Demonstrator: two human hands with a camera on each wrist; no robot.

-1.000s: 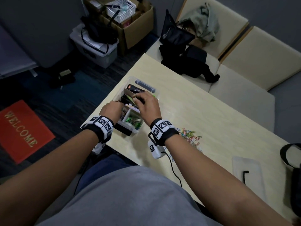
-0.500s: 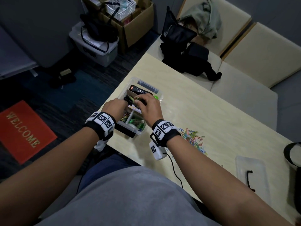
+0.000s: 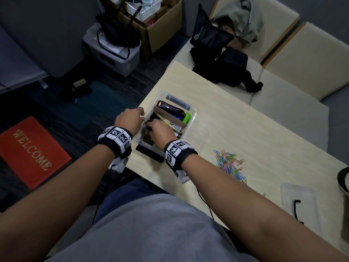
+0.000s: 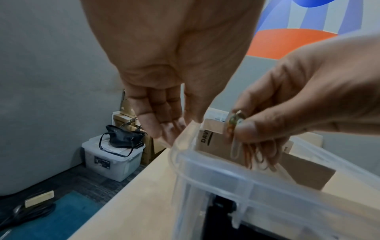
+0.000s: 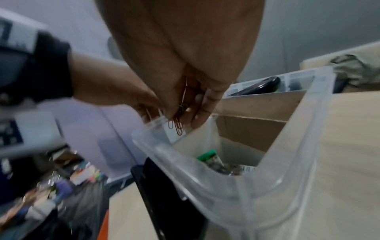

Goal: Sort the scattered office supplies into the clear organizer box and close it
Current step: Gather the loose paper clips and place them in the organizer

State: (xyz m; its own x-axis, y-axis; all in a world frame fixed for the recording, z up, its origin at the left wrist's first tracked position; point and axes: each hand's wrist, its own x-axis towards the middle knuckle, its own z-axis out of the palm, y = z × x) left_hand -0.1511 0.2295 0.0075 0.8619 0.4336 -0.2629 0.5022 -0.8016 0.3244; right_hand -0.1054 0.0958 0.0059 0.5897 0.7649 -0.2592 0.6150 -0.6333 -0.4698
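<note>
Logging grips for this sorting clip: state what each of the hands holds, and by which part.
Right hand pinches a bunch of paper clips by their top ends over the organizer box. Left hand holds nothing.

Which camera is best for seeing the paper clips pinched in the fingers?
The left wrist view: the paper clips dangle sharp and close from the right hand above the clear box. The right wrist view shows them blurred and small. In the head view the hand hides them.
</note>
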